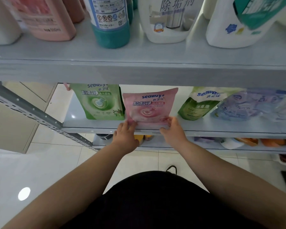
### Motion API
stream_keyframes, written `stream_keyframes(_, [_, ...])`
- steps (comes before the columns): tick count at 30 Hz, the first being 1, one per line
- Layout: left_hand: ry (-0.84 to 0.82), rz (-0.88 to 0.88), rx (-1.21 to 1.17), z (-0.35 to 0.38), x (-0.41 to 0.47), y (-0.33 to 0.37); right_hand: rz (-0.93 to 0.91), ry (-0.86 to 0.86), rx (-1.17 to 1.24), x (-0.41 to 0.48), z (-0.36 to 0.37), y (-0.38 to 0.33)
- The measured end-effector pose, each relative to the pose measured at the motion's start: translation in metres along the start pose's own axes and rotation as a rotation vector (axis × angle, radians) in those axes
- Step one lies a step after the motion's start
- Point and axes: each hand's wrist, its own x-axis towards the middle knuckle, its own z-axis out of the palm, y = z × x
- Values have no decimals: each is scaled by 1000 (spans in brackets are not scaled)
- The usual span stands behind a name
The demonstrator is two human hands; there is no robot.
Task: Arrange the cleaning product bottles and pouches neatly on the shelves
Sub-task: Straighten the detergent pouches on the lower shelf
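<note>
On the middle shelf (221,128), pale grey-blue, you have a pink pouch (151,106) with dark blue lettering and a rose swirl, a green pouch (98,103) with white lettering and a pale round swirl to its left, a green and white pouch (199,104) with blue lettering to its right, and a lilac-blue pouch (248,104) patterned in darker blue. On the upper shelf (139,55), the same pale grey-blue, you see a salmon-pink bottle (46,19), a teal bottle (111,32) with a white and blue label, a white bottle (167,22) with grey-blue characters, and a white bottle with a teal label (238,27). Your floor (45,162) is glossy cream-white tile with grey grout lines, and the shelf upright (35,113) is grey metal dotted with pale holes.
</note>
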Motion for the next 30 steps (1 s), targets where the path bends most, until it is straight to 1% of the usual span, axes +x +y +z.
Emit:
stream_keyframes(3, [-35,-4,52,-4,-4,-2,2,-33,-58,-14,-6,-6])
stream_keyframes(5, [-18,-11,67,-5,-10,-1,-17,-31,-129,-28,-11,-9])
stream_keyframes(8, [29,28,228,-3,-23,1,-44,-76,-345,-47,-23,-2])
stream_keyframes(10, [56,86,275,1,-34,6,-54,-138,-533,-61,-32,7])
stream_keyframes(12, [74,157,246,3,-45,15,-66,-163,-680,-75,-43,17])
stream_keyframes(14, [63,225,189,7,-54,24,-70,-153,-759,-90,-51,27])
stream_keyframes(16, [39,276,141,13,-62,35,-68,-146,-798,-100,-58,38])
stream_keyframes(20, [13,322,116,18,-65,67,-64,-194,-834,-103,-79,56])
stream_keyframes(22, [3,303,22,13,-59,91,-68,-212,-847,-97,-95,62])
stream_keyframes(24, [0,253,-187,7,-51,119,-82,-222,-864,-87,-114,64])
stream_keyframes(27, [88,161,-532,-6,-36,166,-129,-236,-870,-72,-143,64])
stream_keyframes(30, [190,42,-737,-19,-13,209,-192,-283,-872,-62,-171,68])
